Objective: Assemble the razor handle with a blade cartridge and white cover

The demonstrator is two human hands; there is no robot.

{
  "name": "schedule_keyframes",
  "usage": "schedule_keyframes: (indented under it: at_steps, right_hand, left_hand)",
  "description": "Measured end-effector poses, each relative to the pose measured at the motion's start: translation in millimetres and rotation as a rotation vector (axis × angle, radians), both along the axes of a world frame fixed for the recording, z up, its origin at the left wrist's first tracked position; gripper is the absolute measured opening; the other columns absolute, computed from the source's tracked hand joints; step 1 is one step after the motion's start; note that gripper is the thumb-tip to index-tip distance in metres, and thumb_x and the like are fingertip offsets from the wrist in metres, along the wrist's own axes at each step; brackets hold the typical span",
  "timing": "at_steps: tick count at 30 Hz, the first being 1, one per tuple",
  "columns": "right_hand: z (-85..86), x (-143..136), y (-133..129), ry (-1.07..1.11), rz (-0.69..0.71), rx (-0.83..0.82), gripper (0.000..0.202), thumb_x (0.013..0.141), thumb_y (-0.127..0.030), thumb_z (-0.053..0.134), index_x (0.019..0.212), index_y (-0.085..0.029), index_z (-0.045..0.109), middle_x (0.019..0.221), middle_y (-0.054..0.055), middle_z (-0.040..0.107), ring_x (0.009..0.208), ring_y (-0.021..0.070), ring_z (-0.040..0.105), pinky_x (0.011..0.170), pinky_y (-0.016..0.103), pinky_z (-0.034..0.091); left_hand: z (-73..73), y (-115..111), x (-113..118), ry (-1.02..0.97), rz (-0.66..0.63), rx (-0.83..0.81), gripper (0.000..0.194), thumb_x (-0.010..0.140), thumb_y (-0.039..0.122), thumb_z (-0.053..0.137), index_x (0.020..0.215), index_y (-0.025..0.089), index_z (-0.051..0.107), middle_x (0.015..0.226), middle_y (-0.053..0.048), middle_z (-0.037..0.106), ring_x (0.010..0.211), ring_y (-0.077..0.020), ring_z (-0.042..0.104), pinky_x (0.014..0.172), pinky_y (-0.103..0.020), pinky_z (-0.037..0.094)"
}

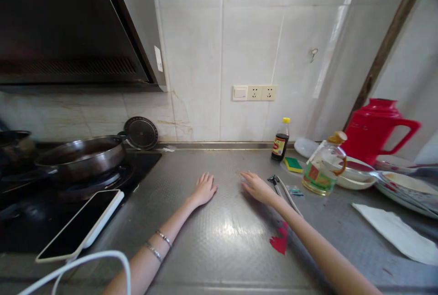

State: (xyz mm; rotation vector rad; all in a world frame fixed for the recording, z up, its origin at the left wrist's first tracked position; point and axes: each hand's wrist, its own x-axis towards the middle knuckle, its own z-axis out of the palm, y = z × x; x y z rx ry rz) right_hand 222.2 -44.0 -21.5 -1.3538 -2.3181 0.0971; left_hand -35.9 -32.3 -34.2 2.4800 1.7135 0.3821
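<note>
Left hand (204,190), right hand (257,187) rested open on worktop (219,222)

Both were palm down, apart. A dark-headed tool (275,183) and pale cord (290,198) lay just beside the right hand, a red scrap (279,243) near its forearm.

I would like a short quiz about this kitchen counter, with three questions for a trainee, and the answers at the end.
1. Which hand is nearer to the sponge?
2. True or false: the phone lies to the left of the left hand.
3. What colour is the cap on the dark bottle?
A) red
B) yellow
C) white

Key: 1. The right hand. 2. True. 3. B.
</note>
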Motion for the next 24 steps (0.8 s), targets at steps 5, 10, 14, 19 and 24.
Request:
schedule_keyframes:
  at_steps: [5, 10, 14, 19, 24]
  right_hand:
    - [-25.0, -18, 0, -0.037, -0.08, -0.007, 0.041, 0.09, -0.033, 0.036, 0.124, -0.019, 0.053, 0.132, 0.012, 0.05, 0.123, 0.0247, 0.042, 0.102, 0.042, 0.031]
    - [-30.3, -16, -1, -0.066, -0.08, 0.001, 0.041, 0.09, -0.032, 0.036, 0.123, -0.017, 0.054, 0.133, 0.012, 0.049, 0.125, 0.024, 0.041, 0.103, 0.04, 0.031]
    - [-28.2, -17, -1, -0.076, -0.087, -0.015, 0.043, 0.09, -0.031, 0.035, 0.124, -0.015, 0.054, 0.134, 0.013, 0.048, 0.126, 0.024, 0.04, 0.104, 0.04, 0.029]
    - [-28.5, -20, -3, -0.075, -0.099, -0.034, 0.044, 0.09, -0.029, 0.034, 0.125, -0.012, 0.053, 0.134, 0.013, 0.048, 0.125, 0.0231, 0.04, 0.104, 0.038, 0.028]
    - [1.1, -5, -8, -0.01, -0.251, 0.08, 0.038, 0.084, -0.025, 0.042, 0.117, -0.014, 0.059, 0.125, 0.013, 0.055, 0.117, 0.0231, 0.048, 0.097, 0.034, 0.034]
  left_hand:
    - [-1.6, 4, -6, 0.047, 0.037, -0.039, 0.051, 0.092, 0.04, 0.018, 0.134, 0.017, 0.037, 0.146, -0.013, 0.028, 0.136, -0.0306, 0.018, 0.107, -0.052, 0.015]
    - [-3.8, 5, -8, 0.062, 0.045, -0.044, 0.052, 0.091, 0.039, 0.021, 0.135, 0.016, 0.036, 0.146, -0.013, 0.027, 0.136, -0.0327, 0.017, 0.107, -0.052, 0.017]
    - [-5.3, 5, -7, 0.086, 0.056, -0.028, 0.051, 0.091, 0.038, 0.022, 0.135, 0.018, 0.036, 0.146, -0.012, 0.029, 0.135, -0.0316, 0.019, 0.107, -0.051, 0.018]
    - [-5.1, 5, -6, 0.124, 0.061, -0.018, 0.051, 0.092, 0.037, 0.021, 0.137, 0.016, 0.035, 0.146, -0.012, 0.028, 0.135, -0.0313, 0.02, 0.107, -0.051, 0.019]
    - [-6.2, 5, -6, 0.115, 0.065, -0.008, 0.051, 0.091, 0.037, 0.022, 0.136, 0.017, 0.037, 0.146, -0.011, 0.03, 0.135, -0.0311, 0.022, 0.107, -0.051, 0.019]
